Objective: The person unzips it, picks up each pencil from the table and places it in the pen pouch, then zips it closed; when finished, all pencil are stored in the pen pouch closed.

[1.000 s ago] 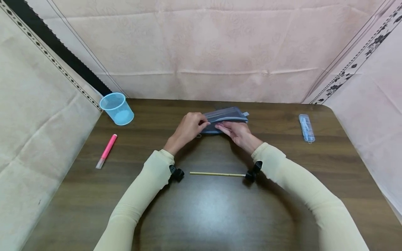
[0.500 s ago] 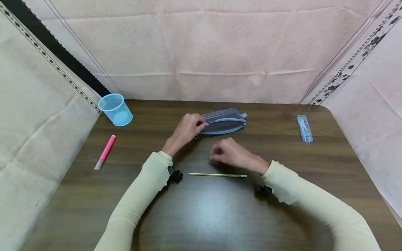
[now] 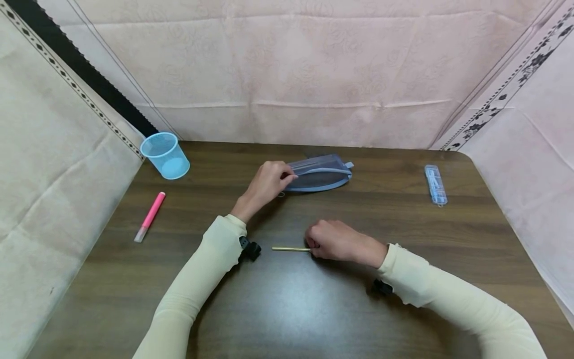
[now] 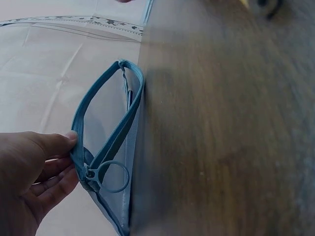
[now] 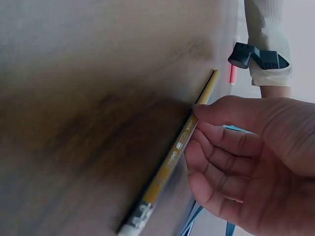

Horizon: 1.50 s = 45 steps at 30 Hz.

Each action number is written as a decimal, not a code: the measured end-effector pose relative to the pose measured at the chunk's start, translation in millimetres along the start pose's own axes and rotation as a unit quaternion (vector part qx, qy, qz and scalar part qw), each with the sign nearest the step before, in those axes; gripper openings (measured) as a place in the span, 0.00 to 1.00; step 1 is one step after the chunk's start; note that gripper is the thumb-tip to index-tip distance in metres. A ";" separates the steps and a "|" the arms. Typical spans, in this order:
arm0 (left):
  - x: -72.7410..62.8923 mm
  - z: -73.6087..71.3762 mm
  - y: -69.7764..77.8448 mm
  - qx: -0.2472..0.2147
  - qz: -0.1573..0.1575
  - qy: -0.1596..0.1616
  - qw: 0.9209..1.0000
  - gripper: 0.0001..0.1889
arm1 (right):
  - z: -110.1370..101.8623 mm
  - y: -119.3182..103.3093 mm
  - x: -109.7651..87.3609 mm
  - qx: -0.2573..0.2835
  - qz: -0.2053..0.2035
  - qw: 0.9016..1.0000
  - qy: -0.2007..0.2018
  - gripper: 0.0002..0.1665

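Note:
My left hand (image 3: 265, 183) pinches the rim of a see-through pencil case (image 3: 324, 178) with blue trim, near the back of the table. In the left wrist view its zipped mouth gapes wide, and a ring-shaped zipper pull (image 4: 114, 177) hangs by the fingers. Closer to me, my right hand (image 3: 340, 241) is at a yellow pencil (image 3: 289, 249). The right wrist view shows thumb and fingers pinching the pencil around its middle, with the metal band and white eraser (image 5: 138, 219) towards the camera. From the head view, the hand hides the eraser end.
A light-blue mesh cup (image 3: 166, 157) stands at the back left of the brown table (image 3: 287, 309). A pink capped marker (image 3: 151, 214) lies in front of it. Far right lies a small clear-blue case (image 3: 435, 185). Pale cloth (image 3: 287, 75) hangs behind the table.
My right hand has left the pencil case, come down towards me and taken hold of the pencil. My left hand has stayed at the case.

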<state>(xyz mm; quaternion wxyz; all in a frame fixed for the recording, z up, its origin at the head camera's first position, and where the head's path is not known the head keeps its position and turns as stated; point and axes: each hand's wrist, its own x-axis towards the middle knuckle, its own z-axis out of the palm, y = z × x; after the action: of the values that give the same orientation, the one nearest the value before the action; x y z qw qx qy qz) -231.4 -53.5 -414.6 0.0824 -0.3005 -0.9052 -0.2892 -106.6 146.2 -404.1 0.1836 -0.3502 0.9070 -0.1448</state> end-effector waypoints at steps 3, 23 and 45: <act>-0.3 0.8 0.2 0.000 -0.001 -0.002 1.000 0.09 | 5.2 0.9 -1.4 -0.018 -0.012 1.000 0.018 0.12; 3.1 -1.1 -1.0 -0.002 0.005 0.000 1.000 0.09 | -2.4 20.6 -11.9 0.405 -0.027 0.912 -0.055 0.13; 6.4 -0.5 -2.2 0.011 0.000 -0.013 1.000 0.09 | -19.9 80.9 40.6 0.832 0.206 0.493 0.147 0.14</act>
<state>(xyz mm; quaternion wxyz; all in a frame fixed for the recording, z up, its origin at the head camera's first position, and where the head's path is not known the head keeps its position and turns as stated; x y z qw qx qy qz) -237.8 -52.1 -413.2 0.0744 -0.3030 -0.9094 -0.2750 -190.3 178.6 -427.5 0.2786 0.1886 0.4261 -0.8398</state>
